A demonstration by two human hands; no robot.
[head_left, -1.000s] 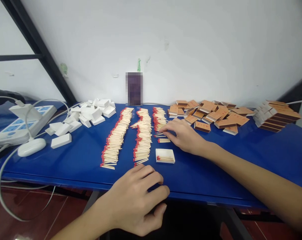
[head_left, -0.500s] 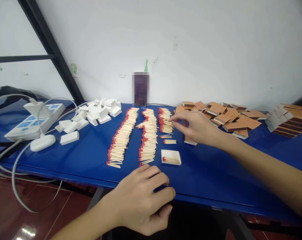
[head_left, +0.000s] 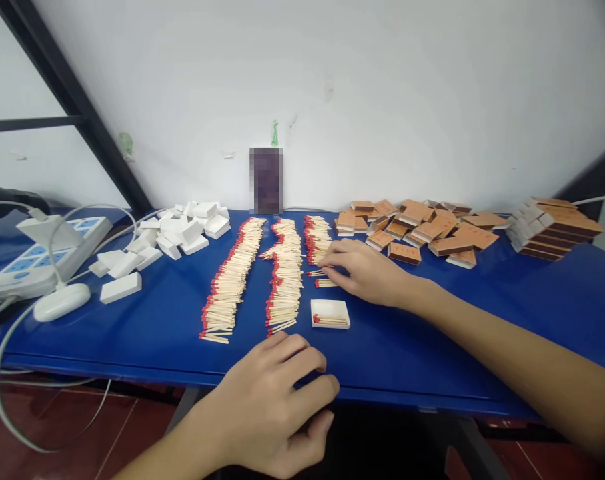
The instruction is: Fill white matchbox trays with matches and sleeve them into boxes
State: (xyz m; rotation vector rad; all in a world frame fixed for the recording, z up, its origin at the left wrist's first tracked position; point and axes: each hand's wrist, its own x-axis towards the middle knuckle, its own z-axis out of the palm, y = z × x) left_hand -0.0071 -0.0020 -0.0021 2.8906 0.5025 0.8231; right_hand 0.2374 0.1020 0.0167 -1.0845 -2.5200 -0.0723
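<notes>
Red-tipped matches lie in three long rows on the blue table: a left row, a middle row and a shorter right row. Below the right row are a few loose matches and a small bundle of matches. My right hand has thumb and forefinger pinched at the loose matches, its palm hiding part of the table. Nearer me, a white matchbox tray holds several matches along its lower side. My left hand hovers at the table's front edge, fingers loosely curled, thumb apart, holding nothing.
White matchbox trays are heaped at the back left. Orange matchbox sleeves lie scattered at the back right, beside stacked matchboxes. A power strip with white cables sits on the left. A blurred dark upright rectangle leans against the wall.
My right hand has come down from the right row toward the loose matches, and its fingertips have drawn together. The view has shifted slightly right. My left hand stays much the same.
</notes>
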